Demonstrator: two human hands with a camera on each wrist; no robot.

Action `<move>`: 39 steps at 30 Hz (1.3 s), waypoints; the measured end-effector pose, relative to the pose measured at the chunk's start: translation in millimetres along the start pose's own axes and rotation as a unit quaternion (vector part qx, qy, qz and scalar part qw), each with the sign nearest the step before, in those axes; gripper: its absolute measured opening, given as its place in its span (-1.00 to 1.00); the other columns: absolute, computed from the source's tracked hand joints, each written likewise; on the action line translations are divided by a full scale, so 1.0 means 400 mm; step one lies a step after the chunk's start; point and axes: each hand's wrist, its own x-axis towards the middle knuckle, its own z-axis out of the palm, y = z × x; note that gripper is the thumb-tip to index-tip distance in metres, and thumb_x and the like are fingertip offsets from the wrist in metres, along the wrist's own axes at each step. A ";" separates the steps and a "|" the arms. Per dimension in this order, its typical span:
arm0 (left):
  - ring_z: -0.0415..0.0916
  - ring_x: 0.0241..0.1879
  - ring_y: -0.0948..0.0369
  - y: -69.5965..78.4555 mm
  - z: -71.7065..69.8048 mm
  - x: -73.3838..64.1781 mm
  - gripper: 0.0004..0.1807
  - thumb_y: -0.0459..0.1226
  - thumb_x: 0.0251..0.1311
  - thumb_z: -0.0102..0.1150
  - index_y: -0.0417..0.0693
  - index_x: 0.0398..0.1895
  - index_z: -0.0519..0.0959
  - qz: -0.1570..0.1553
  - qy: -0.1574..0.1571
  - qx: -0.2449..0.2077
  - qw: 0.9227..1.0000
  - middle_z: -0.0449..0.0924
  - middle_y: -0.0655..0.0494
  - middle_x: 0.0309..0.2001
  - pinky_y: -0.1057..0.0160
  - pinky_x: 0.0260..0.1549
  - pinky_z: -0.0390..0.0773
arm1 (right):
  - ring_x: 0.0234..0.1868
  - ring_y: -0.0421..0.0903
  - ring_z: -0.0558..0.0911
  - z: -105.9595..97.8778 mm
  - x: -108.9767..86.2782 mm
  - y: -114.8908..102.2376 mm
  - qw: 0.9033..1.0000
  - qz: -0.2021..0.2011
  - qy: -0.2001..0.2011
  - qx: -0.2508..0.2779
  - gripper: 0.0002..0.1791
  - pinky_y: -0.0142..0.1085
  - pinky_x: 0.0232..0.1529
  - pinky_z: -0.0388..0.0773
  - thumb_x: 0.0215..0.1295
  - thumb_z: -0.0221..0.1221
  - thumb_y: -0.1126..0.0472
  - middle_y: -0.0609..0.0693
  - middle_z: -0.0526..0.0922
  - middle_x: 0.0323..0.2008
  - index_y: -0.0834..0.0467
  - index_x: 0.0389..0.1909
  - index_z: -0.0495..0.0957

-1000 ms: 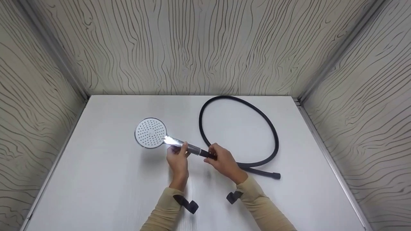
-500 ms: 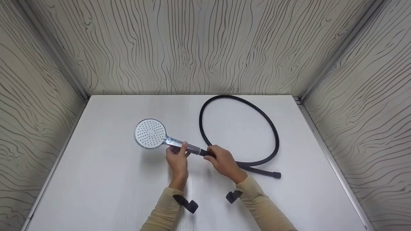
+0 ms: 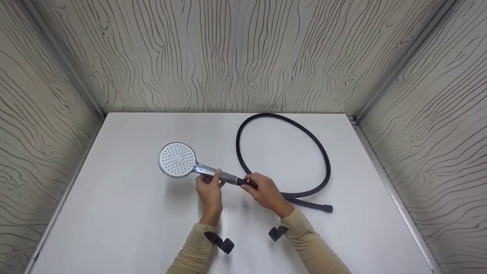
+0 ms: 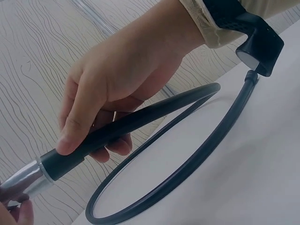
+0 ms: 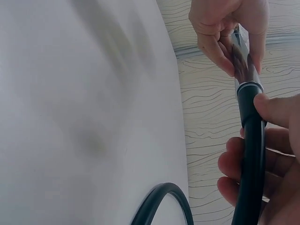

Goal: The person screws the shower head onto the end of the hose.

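Observation:
A chrome hand shower with a round white spray face is held over the table by my left hand. Thumb and fingers pinch its silvery handle. My right hand grips the black end fitting of a shower hose, which meets the foot of the handle. In the left wrist view the right thumb lies along the black fitting, with fingers behind the hose. The right wrist view has the fitting flush against the chrome handle, in line with it.
The rest of the hose loops over the white table on the right. Its free end lies to the right of the right forearm. Wood-patterned panels enclose the table at the back and sides.
The spray face has sunk slightly and shifted a little left, and its handle's bright glare is gone. My right fingers have shifted slightly on the hose fitting; the hose loop stays put.

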 end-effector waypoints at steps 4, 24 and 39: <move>0.56 -0.27 0.21 0.000 -0.002 -0.001 -0.61 -0.38 0.23 0.22 -0.36 0.03 0.33 0.000 0.000 0.004 1.000 0.49 -0.12 -0.17 0.15 -0.14 0.77 | -0.40 -0.23 0.51 0.004 -0.001 -0.006 1.000 0.003 -0.005 -0.002 -0.73 -0.43 -0.40 0.55 0.23 0.31 0.13 -0.03 0.63 -0.35 0.16 -0.13 0.55; 0.57 -0.27 0.20 0.010 -0.002 -0.002 -0.60 -0.39 0.22 0.23 -0.38 0.03 0.32 -0.009 0.000 -0.015 1.000 0.50 -0.13 -0.17 0.10 -0.13 0.76 | -0.35 -0.19 0.56 0.020 0.009 -0.016 0.999 -0.014 0.042 -0.013 -0.76 -0.37 -0.32 0.65 0.18 0.34 0.25 0.01 0.60 -0.31 0.18 -0.18 0.52; 0.59 -0.22 0.18 0.002 -0.011 -0.001 -0.60 -0.37 0.24 0.22 -0.37 0.03 0.32 -0.002 -0.007 -0.008 1.000 0.50 -0.16 -0.13 0.09 -0.10 0.75 | -0.42 -0.25 0.41 0.006 0.013 -0.019 0.998 0.017 -0.060 -0.010 -0.77 -0.46 -0.43 0.41 0.46 0.06 0.12 -0.07 0.53 -0.42 0.19 -0.18 0.59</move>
